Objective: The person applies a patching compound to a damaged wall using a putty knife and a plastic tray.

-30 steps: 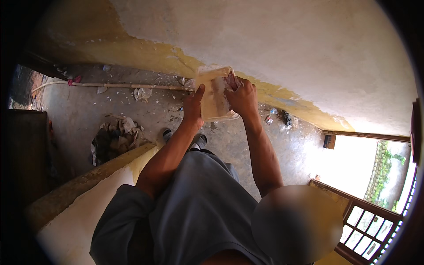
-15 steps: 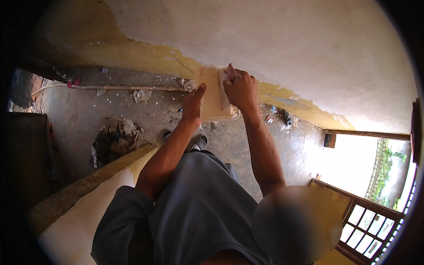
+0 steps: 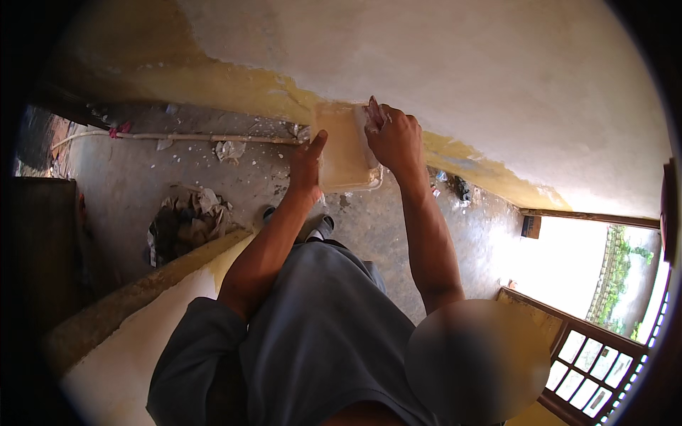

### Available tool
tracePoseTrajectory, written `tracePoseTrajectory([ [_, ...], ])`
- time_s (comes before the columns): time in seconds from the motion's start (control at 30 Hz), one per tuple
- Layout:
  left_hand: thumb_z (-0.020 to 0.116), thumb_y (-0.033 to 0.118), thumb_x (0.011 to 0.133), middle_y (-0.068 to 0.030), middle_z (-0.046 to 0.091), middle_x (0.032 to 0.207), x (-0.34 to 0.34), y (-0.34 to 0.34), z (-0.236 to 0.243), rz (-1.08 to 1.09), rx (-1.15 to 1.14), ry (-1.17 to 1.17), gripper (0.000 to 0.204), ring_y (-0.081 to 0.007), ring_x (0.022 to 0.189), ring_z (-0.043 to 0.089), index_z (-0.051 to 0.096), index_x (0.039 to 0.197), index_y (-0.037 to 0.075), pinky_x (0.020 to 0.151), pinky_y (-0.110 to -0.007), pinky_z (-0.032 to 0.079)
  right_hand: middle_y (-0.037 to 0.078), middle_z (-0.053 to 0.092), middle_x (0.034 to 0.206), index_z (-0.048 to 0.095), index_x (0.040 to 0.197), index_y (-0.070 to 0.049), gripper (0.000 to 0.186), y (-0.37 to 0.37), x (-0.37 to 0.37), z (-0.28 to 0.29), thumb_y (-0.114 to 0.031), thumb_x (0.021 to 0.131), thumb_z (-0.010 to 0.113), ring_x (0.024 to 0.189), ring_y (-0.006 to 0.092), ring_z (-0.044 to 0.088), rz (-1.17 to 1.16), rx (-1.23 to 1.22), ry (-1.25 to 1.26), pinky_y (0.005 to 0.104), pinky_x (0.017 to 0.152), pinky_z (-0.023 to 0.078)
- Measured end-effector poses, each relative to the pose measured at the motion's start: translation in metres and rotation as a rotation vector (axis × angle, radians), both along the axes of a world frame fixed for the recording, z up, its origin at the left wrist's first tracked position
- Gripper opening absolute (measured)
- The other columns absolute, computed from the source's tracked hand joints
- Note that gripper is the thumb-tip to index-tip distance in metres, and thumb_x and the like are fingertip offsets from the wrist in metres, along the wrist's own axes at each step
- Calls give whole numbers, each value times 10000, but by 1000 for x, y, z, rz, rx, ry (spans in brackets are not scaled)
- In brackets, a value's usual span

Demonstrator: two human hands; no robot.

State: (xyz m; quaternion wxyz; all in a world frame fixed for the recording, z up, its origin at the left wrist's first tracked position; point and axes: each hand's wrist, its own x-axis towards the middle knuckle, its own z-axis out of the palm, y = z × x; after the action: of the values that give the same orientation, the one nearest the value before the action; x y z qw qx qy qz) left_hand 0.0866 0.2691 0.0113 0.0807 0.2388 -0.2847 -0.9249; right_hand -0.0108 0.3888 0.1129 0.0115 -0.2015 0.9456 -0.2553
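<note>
My left hand [image 3: 307, 165] grips the left side of a rectangular tray [image 3: 341, 149] with a smooth pale beige coating, held in front of me over the floor. My right hand [image 3: 394, 142] is closed on a scraper [image 3: 373, 110] with a reddish handle smeared white, its pale flat blade lying along the right side of the tray, partly hidden by my fingers. Just beyond the tray is a wall [image 3: 483, 85] with a large whitish coat over a patchy yellow lower band [image 3: 249, 82].
A long pole [image 3: 185, 138] and scraps lie along the wall base on the speckled floor. A heap of crumpled sacks [image 3: 186, 231] is left of my feet [image 3: 323, 227], beside a yellow-edged low wall [image 3: 153, 291]. A bright doorway [image 3: 561, 263] and barred window [image 3: 590, 373] are at right.
My right hand and the scraper have shifted slightly up and to the right along the tray, and the blade has turned. The tray and left hand have shifted slightly left.
</note>
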Motion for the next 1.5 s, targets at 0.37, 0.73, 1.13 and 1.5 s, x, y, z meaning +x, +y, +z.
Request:
tracePoseTrajectory([
  [0.37,698,297,866,-93,659,1008,-7,4,-11,83,-6,-23,421,-197,892,656,594,1134,-10,781,-333,535,240,647,811,665,963,7,289,11,10,-28,-203,765,635,794,422,622,-7,-123,16,467,730,506],
  [0.73,695,302,868,-72,652,1022,-10,9,-18,93,38,-26,419,-182,874,646,597,1147,4,765,-333,529,238,646,753,669,895,3,270,-17,33,-28,-238,774,671,755,426,642,-123,-204,-4,479,704,514],
  [1.13,716,327,850,-90,664,964,-6,7,-20,71,-23,-47,427,-185,825,665,611,1074,-21,712,-331,547,239,643,786,659,918,-1,264,-10,26,-12,-213,762,638,776,432,623,-52,-144,-46,472,733,499],
  [1.5,589,359,931,-92,647,1047,-8,3,-9,-25,-10,17,421,-217,917,656,559,1186,25,787,-361,541,244,667,886,646,1054,15,422,-16,14,-22,-221,713,723,842,398,657,-56,-187,-239,439,767,535],
])
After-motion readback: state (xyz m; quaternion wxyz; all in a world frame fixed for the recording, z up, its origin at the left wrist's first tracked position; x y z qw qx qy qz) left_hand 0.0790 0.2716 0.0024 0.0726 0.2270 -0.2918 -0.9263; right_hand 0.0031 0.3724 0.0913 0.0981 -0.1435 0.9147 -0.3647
